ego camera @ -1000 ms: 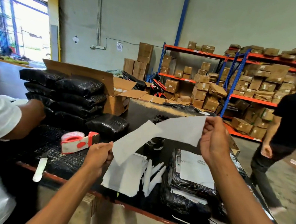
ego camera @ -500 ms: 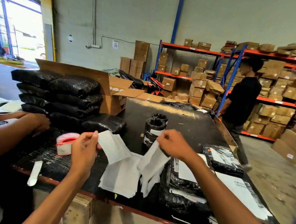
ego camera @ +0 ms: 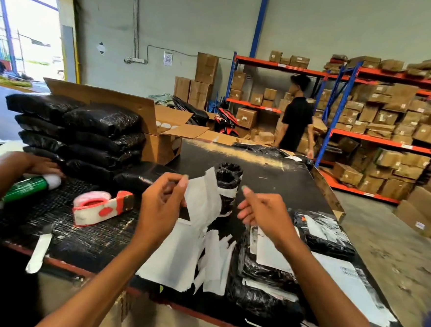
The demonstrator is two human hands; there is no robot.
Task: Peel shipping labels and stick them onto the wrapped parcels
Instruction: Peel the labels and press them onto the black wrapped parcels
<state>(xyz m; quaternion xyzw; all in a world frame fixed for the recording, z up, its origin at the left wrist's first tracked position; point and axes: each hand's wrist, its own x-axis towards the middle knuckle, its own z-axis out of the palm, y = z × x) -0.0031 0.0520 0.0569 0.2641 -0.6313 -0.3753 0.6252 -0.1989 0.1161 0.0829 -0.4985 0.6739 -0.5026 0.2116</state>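
Observation:
My left hand (ego camera: pixel 160 205) pinches a white shipping label (ego camera: pixel 203 198) by its left edge and holds it upright above the black table (ego camera: pixel 272 177). My right hand (ego camera: pixel 264 212) hovers just right of the label with loosely curled fingers and holds nothing. Below my right hand lies a black wrapped parcel (ego camera: pixel 265 274) with a white label stuck on top. A second labelled black parcel (ego camera: pixel 329 235) lies further right. Behind the held label stands a small black wrapped roll (ego camera: pixel 227 179). Discarded white backing sheets (ego camera: pixel 177 260) are piled under my hands.
A stack of black wrapped parcels (ego camera: pixel 84 133) fills the back left, before an open cardboard box (ego camera: pixel 165 134). A red-and-white tape dispenser (ego camera: pixel 101 206) and a white cutter (ego camera: pixel 38 250) lie left. Another person's hand (ego camera: pixel 38 163) holds a green bottle (ego camera: pixel 29 187). A person (ego camera: pixel 296 118) stands by the shelves.
My right hand has dropped the peeled backing sheet onto the pile and is now empty. My left hand moved the label toward the middle. The person walked to the shelves.

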